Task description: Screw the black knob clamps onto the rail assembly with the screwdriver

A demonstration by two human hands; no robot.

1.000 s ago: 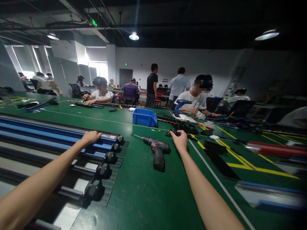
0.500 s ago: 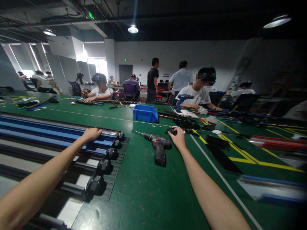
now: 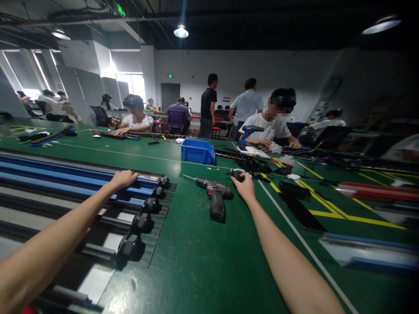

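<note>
Little has moved since the earlier frame: the view has dipped slightly, while the left hand (image 3: 124, 178) and right hand (image 3: 245, 187) keep nearly the same places over the green-topped bench (image 3: 193, 266). Toward the bench's left edge, the left hand lies on a row of long blue, black and silver rails (image 3: 78, 178), its fingers bent over the upper ones; whether they press or merely rest, I cannot tell. At mid-bench, the right hand's thumb and fingers curl at a small black part (image 3: 235, 172); whether they pinch it is unclear.

Between the hands, a black-and-red cordless drill (image 3: 216, 196) lies on its side, its thin metal bit (image 3: 190, 177) pointing toward the rails. Its rear end sits just beside the right hand, so a low, careless sweep could knock it and swing the bit toward the rail ends. Uneven pressure from the left hand might shift the rails and drag their chunky black end caps (image 3: 143, 221). A loose grip could drop the black part among the dark clutter toward the bench's far right corner.
</note>
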